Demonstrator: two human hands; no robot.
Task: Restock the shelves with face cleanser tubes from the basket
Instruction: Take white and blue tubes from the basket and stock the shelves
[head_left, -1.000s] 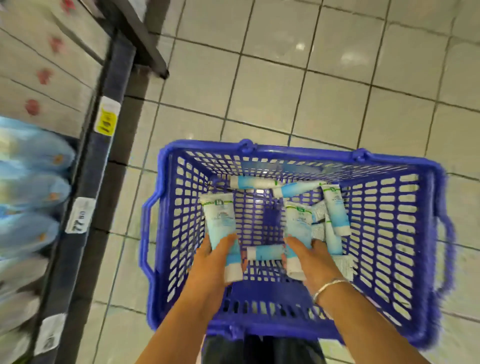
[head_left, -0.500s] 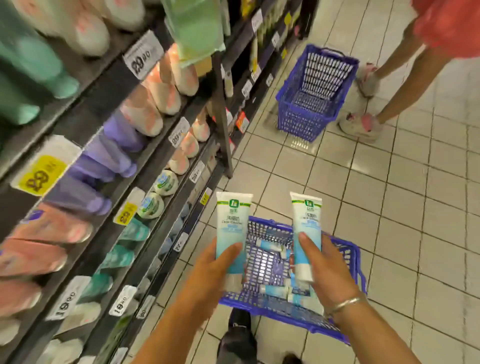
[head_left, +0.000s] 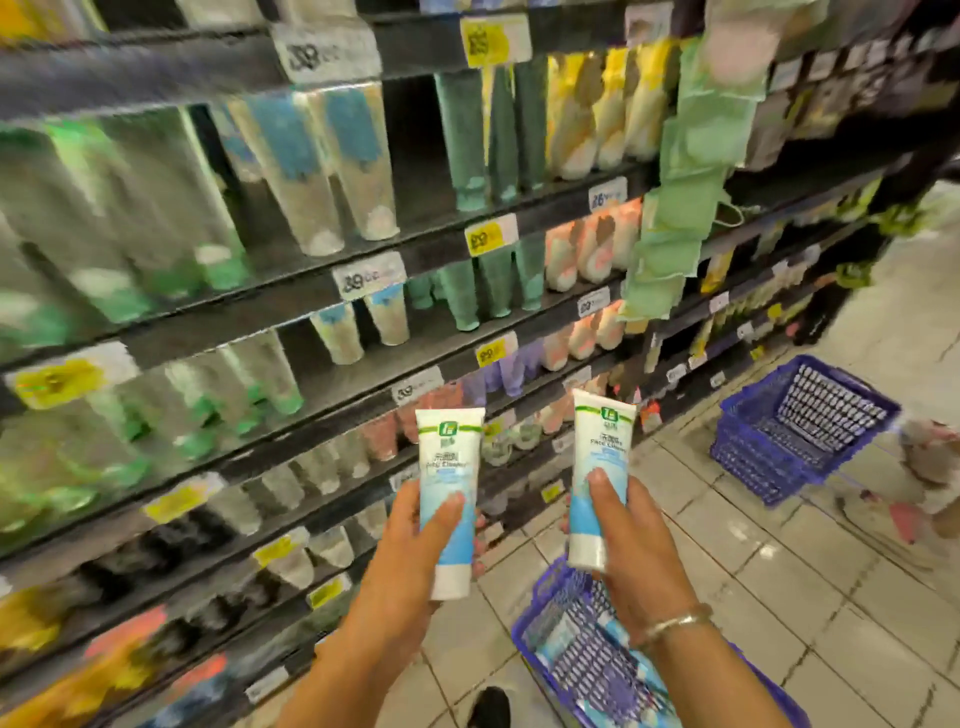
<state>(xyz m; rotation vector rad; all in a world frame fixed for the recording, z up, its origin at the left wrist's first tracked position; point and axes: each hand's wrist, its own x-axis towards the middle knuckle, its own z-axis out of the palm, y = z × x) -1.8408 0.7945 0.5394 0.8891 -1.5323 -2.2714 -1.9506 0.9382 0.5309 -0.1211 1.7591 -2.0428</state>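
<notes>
- Tubes, two, white and pale blue, cap end down: left tube (head_left: 451, 499) gripped in the left hand (head_left: 410, 551), thumb across its front; right tube (head_left: 595, 480) gripped in the right hand (head_left: 631, 561), thumb likewise on the front. Tubes apart, both upright with a slight lean.
- Basket (head_left: 582, 670), blue, on the floor below the right hand and nearer the person; more tubes lie inside it.
- Shelves (head_left: 322, 291), ahead and to the left of both hands; rows of standing tubes and price tags, heavily blurred, so the matching slot cannot be told.
- Second basket (head_left: 800, 431), blue, on the floor beyond the right hand, well apart; no part in the work, by the look of it.
- Step in hand, as judged: carry stage. Both tubes are out of the basket and raised toward the shelves, neither yet placed.
- Next move calls for: finding the row of like tubes, then reaching forward and left and standing each tube on its cap in a gap, one hand at a time so neighbours are not knocked over.
</notes>
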